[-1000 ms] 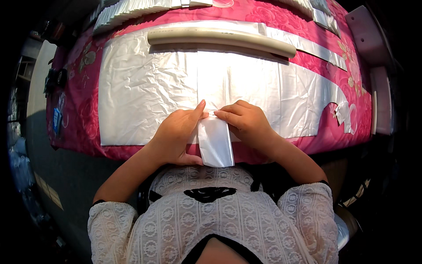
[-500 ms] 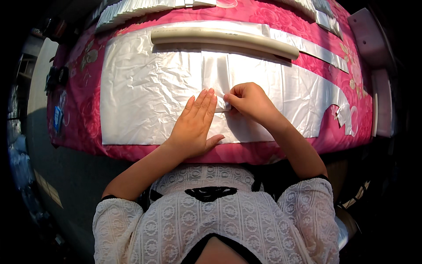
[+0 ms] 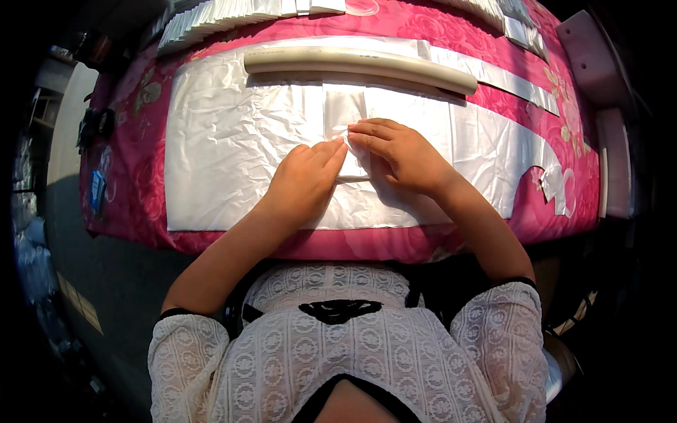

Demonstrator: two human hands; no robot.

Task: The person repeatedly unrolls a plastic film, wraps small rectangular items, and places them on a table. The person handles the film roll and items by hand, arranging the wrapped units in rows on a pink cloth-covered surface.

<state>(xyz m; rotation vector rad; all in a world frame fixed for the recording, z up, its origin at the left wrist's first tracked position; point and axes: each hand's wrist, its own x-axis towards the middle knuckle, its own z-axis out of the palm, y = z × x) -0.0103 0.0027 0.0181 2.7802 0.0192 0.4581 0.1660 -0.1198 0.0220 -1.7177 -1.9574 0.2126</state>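
In the head view, the person's left hand [image 3: 302,180] and right hand [image 3: 409,155] meet over a white strip [image 3: 345,106], fingers bent and tips touching it at a small raised fold; with the thumbs mostly hidden, whether either hand pinches or only presses cannot be told. The strip lies on a crinkled white sheet [image 3: 233,141], midway along the near half of the pink-clothed table [image 3: 338,247]. A beige tube [image 3: 360,63] rests across the sheet toward the far edge; folded white pieces [image 3: 226,17] line the far left corner.
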